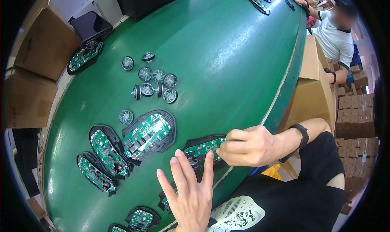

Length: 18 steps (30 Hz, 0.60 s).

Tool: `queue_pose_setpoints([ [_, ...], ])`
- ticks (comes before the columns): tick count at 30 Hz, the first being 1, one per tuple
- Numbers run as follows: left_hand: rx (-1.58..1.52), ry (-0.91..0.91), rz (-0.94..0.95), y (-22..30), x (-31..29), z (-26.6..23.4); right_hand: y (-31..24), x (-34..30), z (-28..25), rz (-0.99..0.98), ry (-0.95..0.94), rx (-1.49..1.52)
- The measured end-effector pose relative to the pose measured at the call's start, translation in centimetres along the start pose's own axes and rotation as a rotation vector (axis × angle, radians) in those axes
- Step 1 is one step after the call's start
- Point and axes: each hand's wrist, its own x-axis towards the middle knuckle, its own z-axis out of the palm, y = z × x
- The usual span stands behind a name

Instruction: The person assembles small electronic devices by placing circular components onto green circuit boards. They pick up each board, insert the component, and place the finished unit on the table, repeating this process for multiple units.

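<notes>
Close in front of me lies a black shell with a green circuit board (pixel 201 150) set in it. My left hand (pixel 189 197) reaches over its near left end with fingers spread, the fingertips resting on the board. My right hand (pixel 250 146) is closed in a pinch at the shell's right end; what its fingertips hold is hidden. Partly under my left hand is another shell with a board (pixel 163 201). Left of my hands sit a wide shell with a board (pixel 148 135) and two narrower ones, a middle shell (pixel 106 151) and an outer shell (pixel 94 173).
Several small spoked wheels (pixel 158 75) with black rims lie on the green table (pixel 211 69). More board shells (pixel 142 219) are at the near left, the far left and the far end. An open carton (pixel 310 94) stands at the right edge, beside a co-worker (pixel 333 37).
</notes>
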Motion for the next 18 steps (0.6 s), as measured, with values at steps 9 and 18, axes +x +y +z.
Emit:
queue_pose_setpoints([
  [9,-0.536,-0.093,-0.036,-3.8,-0.2,-3.3,1.0,-0.1,-3.4,0.331,-0.067,0.06],
  [18,-0.344,-0.164,-0.143,-5.1,-4.4,-7.0,1.3,-1.1,-3.9,0.186,-0.195,-0.096],
])
